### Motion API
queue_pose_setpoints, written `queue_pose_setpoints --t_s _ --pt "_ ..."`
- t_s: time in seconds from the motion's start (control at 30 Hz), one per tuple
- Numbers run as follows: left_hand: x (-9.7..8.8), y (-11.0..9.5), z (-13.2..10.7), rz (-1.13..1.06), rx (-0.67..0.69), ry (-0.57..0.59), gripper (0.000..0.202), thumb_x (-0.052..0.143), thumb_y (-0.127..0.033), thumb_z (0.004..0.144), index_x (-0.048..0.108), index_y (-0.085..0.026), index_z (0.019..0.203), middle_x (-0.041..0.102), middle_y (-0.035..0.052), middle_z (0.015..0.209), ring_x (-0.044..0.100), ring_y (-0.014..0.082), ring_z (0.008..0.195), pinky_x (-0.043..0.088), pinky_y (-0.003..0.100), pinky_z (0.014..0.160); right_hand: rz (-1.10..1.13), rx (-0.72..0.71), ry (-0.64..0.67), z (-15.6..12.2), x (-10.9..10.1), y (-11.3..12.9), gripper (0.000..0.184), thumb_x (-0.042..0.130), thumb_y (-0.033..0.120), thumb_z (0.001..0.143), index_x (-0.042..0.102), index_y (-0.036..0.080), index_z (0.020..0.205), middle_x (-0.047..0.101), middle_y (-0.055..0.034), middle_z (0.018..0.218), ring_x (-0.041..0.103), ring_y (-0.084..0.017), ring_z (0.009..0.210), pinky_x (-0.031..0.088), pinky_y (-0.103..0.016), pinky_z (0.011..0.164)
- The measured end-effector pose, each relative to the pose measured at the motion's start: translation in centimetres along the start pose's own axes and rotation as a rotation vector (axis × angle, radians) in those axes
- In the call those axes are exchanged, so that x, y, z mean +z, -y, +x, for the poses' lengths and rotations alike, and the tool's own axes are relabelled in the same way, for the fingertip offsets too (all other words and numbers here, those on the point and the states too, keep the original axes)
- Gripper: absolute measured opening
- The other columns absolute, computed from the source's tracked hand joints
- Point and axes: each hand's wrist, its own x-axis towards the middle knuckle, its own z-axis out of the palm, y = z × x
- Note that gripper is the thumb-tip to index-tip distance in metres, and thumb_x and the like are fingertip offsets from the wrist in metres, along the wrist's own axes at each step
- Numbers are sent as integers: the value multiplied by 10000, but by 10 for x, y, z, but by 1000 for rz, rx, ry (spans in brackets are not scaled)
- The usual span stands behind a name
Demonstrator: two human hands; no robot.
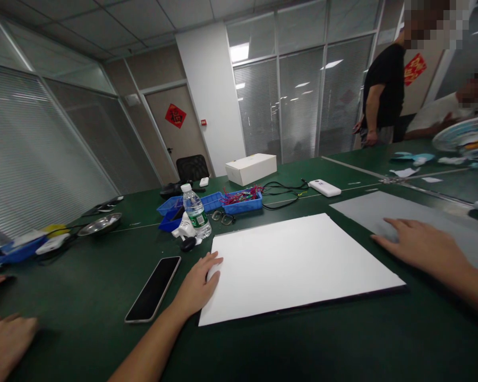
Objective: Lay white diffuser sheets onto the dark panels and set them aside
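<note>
A large white sheet (295,265) lies flat on the green table in front of me. My left hand (201,281) rests on its left edge, fingers partly curled over the white surface and apart, gripping nothing. To the right, my right hand (422,244) lies with fingers stretched out on a grey sheet (366,209), thumb apart. Left of my left hand lies a dark-screened smartphone (154,289). A plastic water bottle (197,212) with a green label stands beyond the white sheet's far left corner, beside a small white object (185,227) and a black one.
Blue trays (242,204) holding red wires sit behind the bottle, near glasses (223,217), a white box (252,168) and a white power bank (324,187). Another person's hand (8,339) is at the lower left. A person in black (384,90) stands at the back right.
</note>
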Motion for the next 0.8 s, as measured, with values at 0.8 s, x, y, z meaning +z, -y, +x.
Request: queue_pose_setpoints --t_s 0.8 --pt "-4 -8 -1 -30 -9 -4 481 493 -390 949 654 -202 1362 506 96 1557 386 312 1497 277 567 1240 -60 -33 84 -27 -41 32 564 133 501 1004 578 166 1092 695 -184 912 648 -320 719 469 -457 634"
